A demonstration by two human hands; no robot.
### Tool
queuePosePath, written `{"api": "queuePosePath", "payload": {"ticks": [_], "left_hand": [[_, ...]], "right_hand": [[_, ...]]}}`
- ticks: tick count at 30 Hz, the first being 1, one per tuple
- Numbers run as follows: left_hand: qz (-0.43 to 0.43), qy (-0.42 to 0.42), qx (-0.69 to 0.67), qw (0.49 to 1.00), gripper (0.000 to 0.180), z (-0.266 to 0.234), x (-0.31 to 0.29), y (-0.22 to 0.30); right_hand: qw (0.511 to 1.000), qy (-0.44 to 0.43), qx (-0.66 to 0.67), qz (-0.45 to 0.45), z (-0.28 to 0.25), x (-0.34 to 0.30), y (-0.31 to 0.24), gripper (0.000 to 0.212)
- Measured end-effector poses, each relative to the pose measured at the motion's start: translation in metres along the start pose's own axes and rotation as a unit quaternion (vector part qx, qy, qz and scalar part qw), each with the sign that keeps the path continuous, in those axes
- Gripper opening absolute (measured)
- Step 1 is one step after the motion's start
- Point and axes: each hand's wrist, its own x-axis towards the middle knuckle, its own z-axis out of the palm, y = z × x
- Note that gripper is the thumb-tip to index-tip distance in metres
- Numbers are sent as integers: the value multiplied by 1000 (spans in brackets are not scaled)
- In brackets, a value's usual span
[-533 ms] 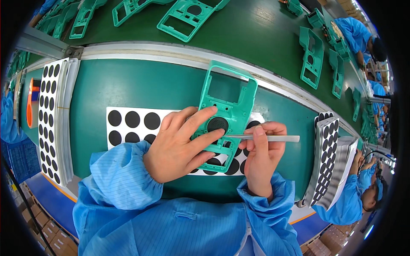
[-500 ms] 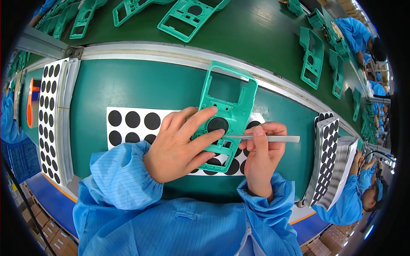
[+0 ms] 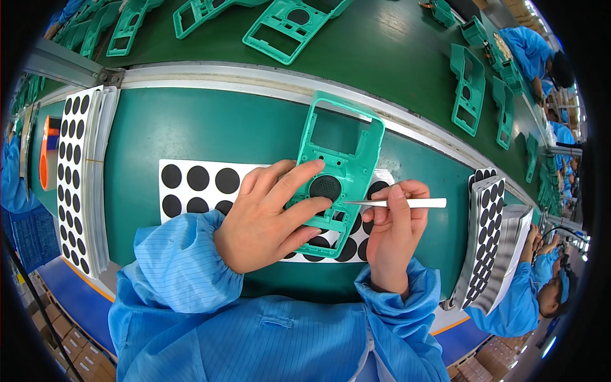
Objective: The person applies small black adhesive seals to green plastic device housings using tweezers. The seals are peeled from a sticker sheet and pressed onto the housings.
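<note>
Two hands at work — left hand (image 3: 267,219) pins shell (image 3: 337,172), right hand (image 3: 394,223) pinches tweezers (image 3: 398,203); disc (image 3: 325,187) seated, press next.

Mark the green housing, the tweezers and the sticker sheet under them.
green housing (image 3: 344,137): head view, upper frame beside the window opening.
tweezers (image 3: 414,203): head view, flat white shaft right of the right hand.
sticker sheet (image 3: 198,191): head view, white backing between black dots.
</note>
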Motion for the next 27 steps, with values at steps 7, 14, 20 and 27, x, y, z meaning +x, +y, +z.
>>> {"api": "queuePosePath", "payload": {"ticks": [7, 14, 20, 27], "left_hand": [[29, -13, 32, 999, 45, -1, 5, 8], [22, 10, 90, 996, 48, -1, 7, 21], [-1, 23, 90, 996, 44, -39, 38, 38], [153, 73, 195, 966, 28, -18, 171, -8]], "right_hand": [[999, 4, 35, 4, -5, -1, -2, 11], [992, -2, 117, -39, -11, 0, -10, 16], [977, 41, 172, -123, -18, 4, -25, 16], [975, 80, 148, -146, -16, 10, -23, 17]]}}
